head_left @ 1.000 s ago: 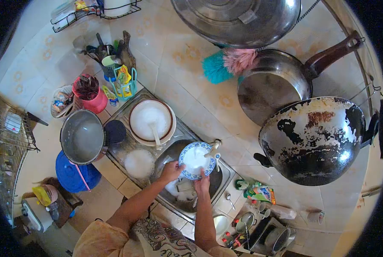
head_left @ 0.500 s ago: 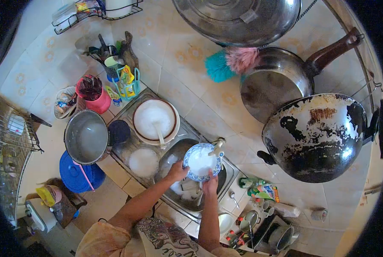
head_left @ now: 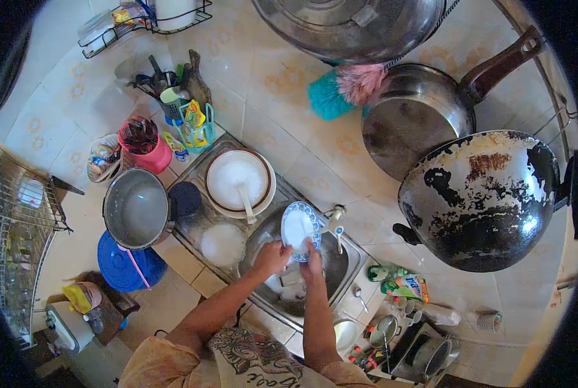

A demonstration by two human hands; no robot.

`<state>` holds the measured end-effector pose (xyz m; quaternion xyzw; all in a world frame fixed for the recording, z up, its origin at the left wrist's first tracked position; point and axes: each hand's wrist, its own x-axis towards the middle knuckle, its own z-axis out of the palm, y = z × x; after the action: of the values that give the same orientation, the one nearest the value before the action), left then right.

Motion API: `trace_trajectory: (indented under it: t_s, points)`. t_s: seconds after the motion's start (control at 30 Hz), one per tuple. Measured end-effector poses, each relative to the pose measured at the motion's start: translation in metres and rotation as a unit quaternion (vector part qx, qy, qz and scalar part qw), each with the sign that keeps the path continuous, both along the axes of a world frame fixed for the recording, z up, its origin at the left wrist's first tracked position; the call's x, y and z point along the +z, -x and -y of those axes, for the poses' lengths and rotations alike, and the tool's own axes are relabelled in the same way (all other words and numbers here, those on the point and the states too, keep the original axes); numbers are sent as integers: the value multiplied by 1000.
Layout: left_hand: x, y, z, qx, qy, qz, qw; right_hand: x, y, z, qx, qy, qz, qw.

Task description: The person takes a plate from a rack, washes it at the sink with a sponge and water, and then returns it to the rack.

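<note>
Over the sink basin (head_left: 340, 264), I hold a white plate with a blue patterned rim (head_left: 300, 227), tilted so that it looks narrow. My right hand (head_left: 312, 260) grips its lower edge, thumb on the face. Closed at the lower left rim is my left hand (head_left: 273, 257); its fingertips are partly hidden. The tap (head_left: 333, 226) stands just right of the plate, apart from it. Below the hands, wet dishes lie in the basin, hard to make out. Left of the basin, a brown-rimmed plate (head_left: 227, 178) full of white suds carries a pale spoon (head_left: 246, 204).
A grey pot (head_left: 137, 208) stands left of the sink by a blue lid (head_left: 124, 266). Foam (head_left: 223, 244) sits on the drainboard. A spoon (head_left: 361, 300) and detergent pack (head_left: 405, 287) lie at right. A wok (head_left: 483, 207) and pan (head_left: 412, 129) hang on the wall.
The plate has turned from nearly face-on to a steep tilt and shifted slightly left, away from the tap. Both hands have moved with it, and the whole view has shifted a little.
</note>
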<state>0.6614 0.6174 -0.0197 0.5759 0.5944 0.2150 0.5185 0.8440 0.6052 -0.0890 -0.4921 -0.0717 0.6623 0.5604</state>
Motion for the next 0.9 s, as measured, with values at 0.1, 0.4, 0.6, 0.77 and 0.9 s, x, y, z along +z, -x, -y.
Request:
trace_trajectory:
  t_s: [0.1, 0.4, 0.6, 0.77, 0.9]
  points:
    - [-7, 7, 2, 18, -17, -49, 998, -1, -4, 4, -9, -7, 61, 998]
    - [-91, -26, -9, 71, 32, 107, 991, 34, -21, 52, -115, -103, 207, 966]
    - [-69, -47, -27, 13, 8, 213, 977, 34, -32, 66, -185, -68, 33, 980]
    - [-21, -28, -36, -45, -22, 88, 995, 14, -38, 53, -156, -64, -21, 986]
    - [-35, -18, -31, 30, -145, 26, 989, 10, -13, 31, -142, -37, -11, 989]
